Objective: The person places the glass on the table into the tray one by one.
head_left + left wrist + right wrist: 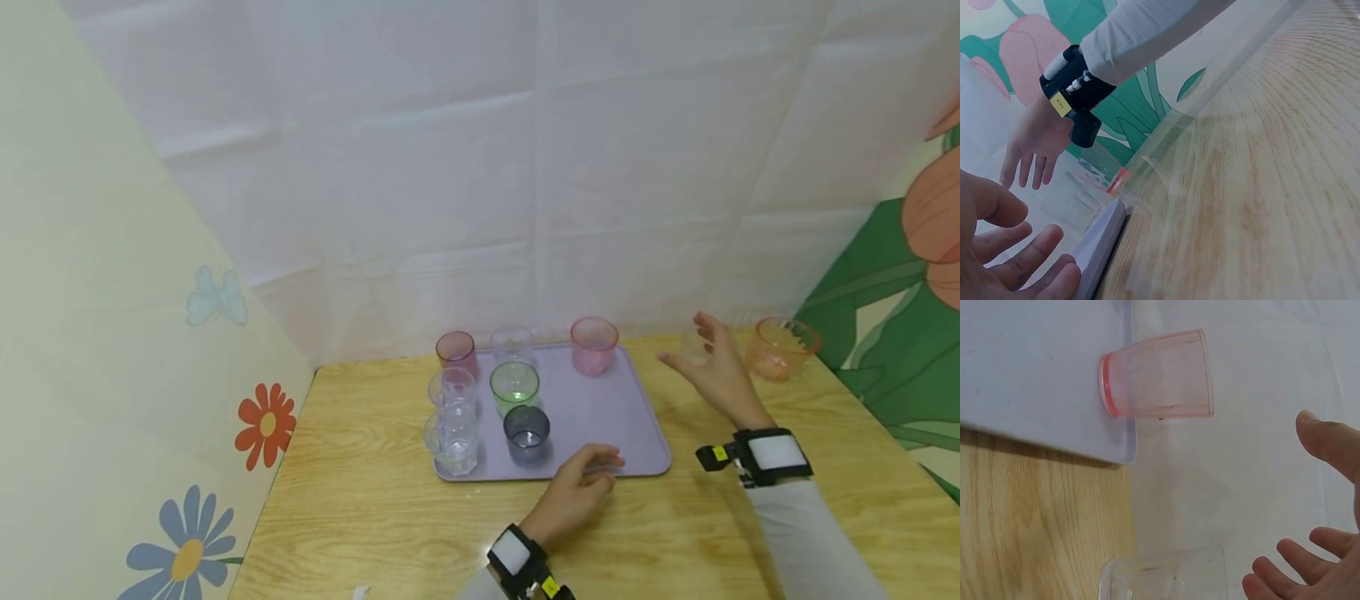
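Observation:
My right hand (716, 371) is spread beside a clear cup (692, 343) on the table to the right of the lilac tray (600, 417). In the right wrist view its thumb and fingers stand apart, with the clear cup (1166, 575) below and nothing gripped. A pink cup (594, 348) stands at the tray's back right corner, also seen in the right wrist view. My left hand (576, 496) hovers at the tray's front edge, fingers loosely bent and holding nothing. Nearest to it on the tray are a dark grey cup (527, 437) and a green cup (514, 390).
An orange cup (780, 350) stands at the table's back right. On the tray's left side are a dark red cup (457, 354) and clear cups (453, 442), with another clear cup (512, 342) at the back. A white sheet (450, 167) hangs behind the table.

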Tool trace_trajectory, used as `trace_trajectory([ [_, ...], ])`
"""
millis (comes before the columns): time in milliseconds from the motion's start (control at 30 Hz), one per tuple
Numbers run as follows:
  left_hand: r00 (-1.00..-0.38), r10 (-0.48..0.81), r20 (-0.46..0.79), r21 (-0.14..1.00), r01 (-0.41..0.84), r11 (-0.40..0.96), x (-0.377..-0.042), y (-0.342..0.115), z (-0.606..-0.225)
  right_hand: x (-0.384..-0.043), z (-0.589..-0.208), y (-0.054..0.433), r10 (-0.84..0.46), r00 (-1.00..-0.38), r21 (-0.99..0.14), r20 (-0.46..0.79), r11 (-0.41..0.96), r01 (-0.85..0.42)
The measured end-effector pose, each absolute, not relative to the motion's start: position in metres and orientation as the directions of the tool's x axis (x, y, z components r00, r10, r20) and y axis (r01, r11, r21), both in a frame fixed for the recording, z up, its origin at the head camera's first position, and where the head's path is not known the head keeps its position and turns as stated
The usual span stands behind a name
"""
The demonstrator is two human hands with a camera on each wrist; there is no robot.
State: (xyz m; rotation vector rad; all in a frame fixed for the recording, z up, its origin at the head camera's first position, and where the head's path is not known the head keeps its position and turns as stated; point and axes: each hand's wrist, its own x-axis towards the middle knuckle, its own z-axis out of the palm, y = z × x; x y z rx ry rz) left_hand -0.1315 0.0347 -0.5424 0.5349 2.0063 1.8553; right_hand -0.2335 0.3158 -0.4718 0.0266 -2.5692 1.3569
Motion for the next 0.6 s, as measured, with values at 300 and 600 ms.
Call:
trace_trajectory([
  [300, -0.862, 0.507, 0.009, 0.997, 0.047, 0.062, -0.133, 0.033, -0.545, -0.234, -0.48, 0.338, 0.154, -0.969, -0.822, 0.191, 0.566, -0.072],
  [600, -0.871, 0.49, 0.028, 0.996, 0.065, 0.057, -0.132, 0.035, -0.547, -0.238, -0.499, 0.351, 0.23, -0.949, -0.827, 0.216, 0.56, -0.053],
])
